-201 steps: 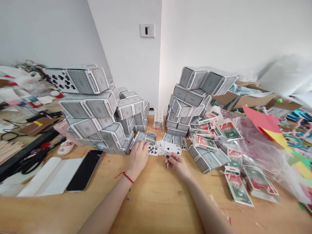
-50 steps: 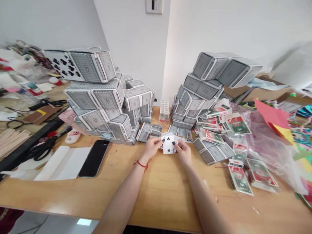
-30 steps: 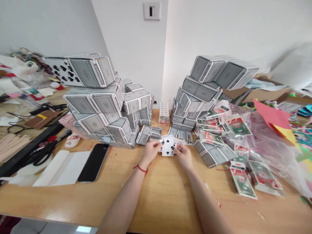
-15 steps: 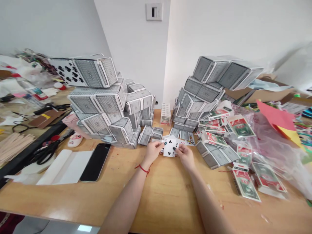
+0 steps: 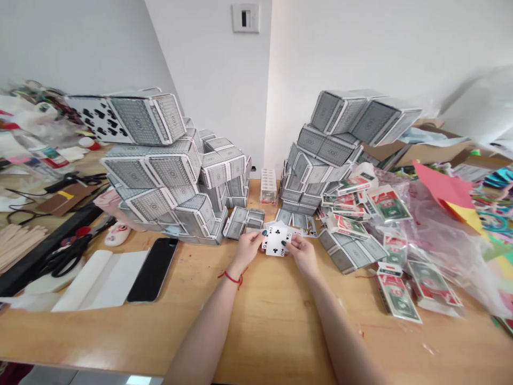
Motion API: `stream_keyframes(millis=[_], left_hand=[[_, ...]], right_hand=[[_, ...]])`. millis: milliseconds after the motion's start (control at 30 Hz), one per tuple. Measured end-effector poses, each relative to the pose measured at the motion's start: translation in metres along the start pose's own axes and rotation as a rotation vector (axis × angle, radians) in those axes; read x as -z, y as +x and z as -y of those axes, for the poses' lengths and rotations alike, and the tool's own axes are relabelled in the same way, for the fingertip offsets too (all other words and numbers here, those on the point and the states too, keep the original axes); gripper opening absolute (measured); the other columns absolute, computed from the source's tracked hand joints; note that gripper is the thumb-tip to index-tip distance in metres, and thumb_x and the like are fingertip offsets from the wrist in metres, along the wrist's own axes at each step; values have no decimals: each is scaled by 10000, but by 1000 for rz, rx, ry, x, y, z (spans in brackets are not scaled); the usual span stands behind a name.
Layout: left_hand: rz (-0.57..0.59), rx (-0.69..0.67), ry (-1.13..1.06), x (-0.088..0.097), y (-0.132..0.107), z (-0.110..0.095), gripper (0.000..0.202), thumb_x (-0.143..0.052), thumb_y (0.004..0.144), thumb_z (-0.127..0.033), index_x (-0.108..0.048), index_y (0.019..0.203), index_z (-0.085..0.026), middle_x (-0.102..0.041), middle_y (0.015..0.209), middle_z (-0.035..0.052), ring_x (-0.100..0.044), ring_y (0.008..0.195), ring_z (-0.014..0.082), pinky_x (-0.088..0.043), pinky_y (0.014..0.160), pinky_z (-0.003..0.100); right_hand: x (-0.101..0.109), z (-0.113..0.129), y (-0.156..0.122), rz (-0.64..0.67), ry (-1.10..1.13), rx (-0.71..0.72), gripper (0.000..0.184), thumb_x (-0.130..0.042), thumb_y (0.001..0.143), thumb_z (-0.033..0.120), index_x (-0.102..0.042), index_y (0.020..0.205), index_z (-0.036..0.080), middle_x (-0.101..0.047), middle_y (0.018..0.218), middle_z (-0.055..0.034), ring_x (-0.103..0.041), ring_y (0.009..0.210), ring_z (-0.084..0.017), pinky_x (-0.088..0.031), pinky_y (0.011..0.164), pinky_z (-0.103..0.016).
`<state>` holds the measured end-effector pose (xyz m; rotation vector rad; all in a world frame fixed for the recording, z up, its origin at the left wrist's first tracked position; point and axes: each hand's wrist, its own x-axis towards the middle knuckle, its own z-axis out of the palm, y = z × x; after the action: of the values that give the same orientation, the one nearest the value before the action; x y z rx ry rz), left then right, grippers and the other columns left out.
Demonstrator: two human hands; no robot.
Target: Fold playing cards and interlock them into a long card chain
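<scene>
The wooden table (image 5: 264, 331) is spreading beneath everything, its smooth, pale-brown top showing a faint grain. On it the left tower (image 5: 154, 206) is rising in overhanging tiers of hollow-looking boxes made of grey-backed playing cards, white edges outlining each block; it is probably weighing little and needing only a gentle touch. The right tower (image 5: 320, 176), narrower, is leaning its upper boxes outward, so a knock could be toppling it. Beside it, crinkled clear film (image 5: 436, 235) is lying among glossy red-and-green card packs (image 5: 388, 203). Nearer the hands, a low card block (image 5: 352, 250) is resting at a slant, and a flat black phone (image 5: 153, 270) is lying on the left. The left hand (image 5: 249, 250) and right hand (image 5: 303, 256) are meeting at the centre, each nearly closed, thumb against fingers, pinching opposite sides of a pair of cards (image 5: 276, 241). That pair is sitting just in front of the gap between the towers, a two of clubs overlapping a mostly hidden card; whether it is touching the wood, I cannot tell. The cards are likely handling as light, springy and slick, creasing if squeezed, so the side edges are offering the best hold. A thin red cord (image 5: 232, 277) is circling the left wrist.
</scene>
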<state>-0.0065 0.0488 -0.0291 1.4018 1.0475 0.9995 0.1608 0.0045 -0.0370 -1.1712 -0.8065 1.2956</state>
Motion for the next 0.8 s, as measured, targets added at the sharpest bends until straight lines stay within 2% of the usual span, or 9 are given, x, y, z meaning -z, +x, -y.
stream_keyframes(millis=[100, 167, 333, 500, 800], left_hand=[[109, -13, -71, 7, 0, -5, 247, -539, 721, -346, -654, 717, -127, -614, 614, 15, -539, 589, 130, -430, 580, 250], [143, -13, -73, 11, 0, -8, 222, -565, 707, -318, -669, 772, -134, -649, 711, 34, -565, 668, 148, -441, 641, 270], [202, 105, -185, 11, -2, -7, 234, -600, 688, -317, -674, 816, -136, -668, 810, 55, -596, 734, 173, -478, 694, 318], [198, 170, -319, 7, -2, -2, 251, -625, 674, -305, -668, 856, -137, -667, 868, 59, -611, 755, 175, -496, 731, 355], [169, 193, -291, 4, -2, -5, 284, -644, 647, -329, -674, 849, -132, -674, 863, 65, -610, 768, 182, -487, 753, 378]], right_hand=[[0, 2, -1, 4, 45, -9, 275, -719, 568, 340, -577, 735, 174, -671, 645, -14, -601, 547, -157, -474, 522, -269], [-1, 3, -2, 8, 69, -10, 267, -724, 563, 328, -575, 725, 177, -666, 637, -7, -599, 541, -154, -477, 529, -274], [0, 3, -1, -5, 68, -8, 265, -740, 534, 323, -558, 666, 182, -657, 605, -1, -590, 514, -153, -480, 526, -282], [2, 3, -1, 13, 56, -11, 284, -745, 520, 338, -556, 664, 183, -661, 598, -7, -587, 495, -157, -484, 531, -293], [4, 6, -2, 50, 50, -12, 308, -746, 514, 367, -548, 666, 186, -669, 612, -10, -606, 521, -169, -490, 564, -309]])
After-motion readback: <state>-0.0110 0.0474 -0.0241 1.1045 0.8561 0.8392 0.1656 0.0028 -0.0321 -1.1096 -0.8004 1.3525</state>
